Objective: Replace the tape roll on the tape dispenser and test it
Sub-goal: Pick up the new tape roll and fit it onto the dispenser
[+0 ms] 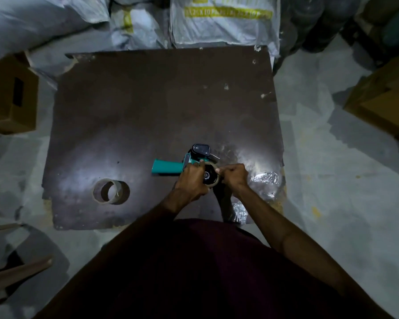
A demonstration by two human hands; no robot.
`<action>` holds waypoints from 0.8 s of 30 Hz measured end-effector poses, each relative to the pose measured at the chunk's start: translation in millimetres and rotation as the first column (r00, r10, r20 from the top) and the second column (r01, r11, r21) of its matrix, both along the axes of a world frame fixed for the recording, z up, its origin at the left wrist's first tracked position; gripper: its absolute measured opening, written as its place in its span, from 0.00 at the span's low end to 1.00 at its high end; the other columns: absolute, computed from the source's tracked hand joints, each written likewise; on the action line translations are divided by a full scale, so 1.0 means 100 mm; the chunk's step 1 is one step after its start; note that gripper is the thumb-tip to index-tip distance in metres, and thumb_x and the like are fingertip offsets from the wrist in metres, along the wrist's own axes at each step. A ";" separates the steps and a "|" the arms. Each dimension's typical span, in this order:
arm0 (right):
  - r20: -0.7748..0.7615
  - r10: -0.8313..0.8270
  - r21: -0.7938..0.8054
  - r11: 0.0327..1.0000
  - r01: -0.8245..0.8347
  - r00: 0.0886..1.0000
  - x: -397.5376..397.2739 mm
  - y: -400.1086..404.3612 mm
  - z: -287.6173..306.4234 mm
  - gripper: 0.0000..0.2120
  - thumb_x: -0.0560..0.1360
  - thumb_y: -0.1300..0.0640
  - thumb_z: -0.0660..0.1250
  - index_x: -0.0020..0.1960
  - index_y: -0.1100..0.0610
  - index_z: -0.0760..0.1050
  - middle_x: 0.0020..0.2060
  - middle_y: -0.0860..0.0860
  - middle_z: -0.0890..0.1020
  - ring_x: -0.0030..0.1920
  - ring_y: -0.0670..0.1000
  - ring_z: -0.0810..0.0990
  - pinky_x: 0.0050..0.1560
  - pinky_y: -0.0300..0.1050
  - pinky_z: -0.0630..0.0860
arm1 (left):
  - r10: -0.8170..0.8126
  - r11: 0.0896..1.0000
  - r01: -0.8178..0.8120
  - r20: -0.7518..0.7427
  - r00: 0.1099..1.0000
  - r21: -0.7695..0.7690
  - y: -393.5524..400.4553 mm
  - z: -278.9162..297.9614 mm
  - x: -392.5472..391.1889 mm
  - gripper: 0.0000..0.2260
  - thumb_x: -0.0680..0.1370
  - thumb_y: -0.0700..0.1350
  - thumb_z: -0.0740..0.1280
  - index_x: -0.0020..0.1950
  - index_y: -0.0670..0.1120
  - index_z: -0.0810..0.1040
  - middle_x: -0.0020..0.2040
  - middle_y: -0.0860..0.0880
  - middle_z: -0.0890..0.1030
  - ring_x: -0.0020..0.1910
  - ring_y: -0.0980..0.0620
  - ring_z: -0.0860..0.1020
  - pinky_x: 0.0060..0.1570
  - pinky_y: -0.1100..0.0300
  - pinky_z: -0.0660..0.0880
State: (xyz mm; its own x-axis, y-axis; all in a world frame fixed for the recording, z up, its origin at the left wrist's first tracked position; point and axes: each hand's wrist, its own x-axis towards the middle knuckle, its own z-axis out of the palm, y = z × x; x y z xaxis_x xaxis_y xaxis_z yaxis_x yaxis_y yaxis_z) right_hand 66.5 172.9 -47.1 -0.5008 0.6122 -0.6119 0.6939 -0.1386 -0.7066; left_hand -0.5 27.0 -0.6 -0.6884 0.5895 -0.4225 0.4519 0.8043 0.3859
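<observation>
A teal-handled tape dispenser lies on its side on the dark brown board, its black head pointing away from me. A tape roll sits on the dispenser's hub. My left hand grips the roll and the dispenser frame from the left. My right hand pinches at the roll's right edge with its fingertips. An empty cardboard tape core stands on the board to the left, apart from both hands.
Crumpled clear wrapping lies at the board's right edge, more of it near the front edge. Cardboard boxes stand at the left and right. White sacks are piled behind the board.
</observation>
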 end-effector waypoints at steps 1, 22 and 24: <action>-0.014 0.015 0.003 1.000 -0.015 1.000 0.01 0.00 0.00 0.04 0.67 0.60 0.80 0.36 0.54 0.86 0.35 0.54 0.87 0.38 0.53 0.86 0.46 0.55 0.85 | -0.006 1.000 0.006 -0.002 1.000 -0.003 0.00 -0.01 0.04 0.44 0.66 0.45 0.79 0.77 0.36 0.65 0.62 0.38 0.80 0.61 0.37 0.78 0.61 0.46 0.79; -0.177 0.394 0.505 0.823 -0.261 0.902 0.31 -0.26 0.32 0.15 0.78 0.62 0.68 0.64 0.55 0.79 0.60 0.53 0.79 0.55 0.51 0.79 0.55 0.40 0.74 | -0.050 0.990 0.027 -0.168 0.985 -0.137 -0.75 0.11 -0.22 0.26 0.76 0.45 0.68 0.74 0.45 0.72 0.66 0.39 0.77 0.64 0.37 0.75 0.61 0.47 0.72; -0.136 0.501 0.558 0.752 -0.352 0.854 0.34 -0.29 0.28 0.17 0.78 0.63 0.67 0.65 0.53 0.79 0.64 0.53 0.77 0.60 0.51 0.78 0.60 0.43 0.75 | -0.037 0.991 0.017 -0.147 0.988 -0.132 -0.74 0.06 -0.17 0.25 0.77 0.46 0.66 0.75 0.47 0.72 0.63 0.39 0.78 0.60 0.38 0.78 0.57 0.48 0.75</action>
State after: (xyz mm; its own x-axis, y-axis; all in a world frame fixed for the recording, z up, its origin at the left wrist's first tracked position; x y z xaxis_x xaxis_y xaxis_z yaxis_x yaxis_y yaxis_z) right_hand 100.5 143.8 -18.8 -0.8772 0.4712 -0.0916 0.3719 0.5464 -0.7504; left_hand -17.7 -47.3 5.4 -0.7341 0.5556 -0.3905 0.5187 0.8299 0.2057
